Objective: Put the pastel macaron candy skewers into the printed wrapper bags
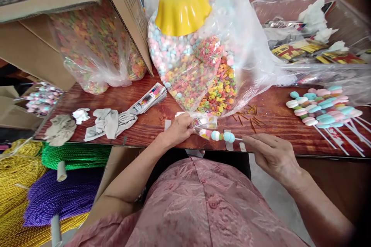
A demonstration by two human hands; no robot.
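A candy skewer point(223, 136) of blue, white and pink pieces lies level at the table's front edge. My right hand point(272, 154) pinches its white stick at the right end. My left hand point(180, 128) has its fingers closed at the left end, on a clear wrapper around the candy there. Just behind it lies a stack of printed wrappers point(205, 121). Beyond, ring candies point(220, 92) spill in the mouth of a large clear bag. Finished-looking skewers point(324, 108) are piled at the right.
A yellow bowl point(183, 5) sits upside down on the bag. A cardboard box point(127, 19) stands at the left, a clear plastic bin point(307, 0) at the back right. Crumpled gloves point(107, 123) and gold twist ties point(252, 117) lie on the table point(269, 102).
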